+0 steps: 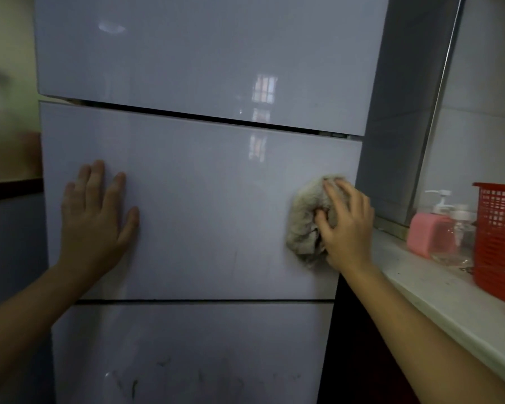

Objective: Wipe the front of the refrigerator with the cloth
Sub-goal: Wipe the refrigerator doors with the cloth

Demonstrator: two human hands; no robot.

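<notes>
A glossy pale-grey refrigerator [204, 199] with three stacked door panels fills the head view. My left hand [95, 217] lies flat, fingers straight, on the left side of the middle panel. My right hand [346, 228] holds a bunched beige cloth [302, 220] and presses it against the right edge of that same middle panel. The cloth bulges out to the left of my fingers. The bottom panel shows dark smudges near its lower part.
A pale counter [438, 295] runs along the right of the refrigerator. On it stand a pink bottle [427, 233], a clear pump dispenser [452, 234] and a red plastic basket [500, 243]. A yellowish wall [9, 83] lies to the left.
</notes>
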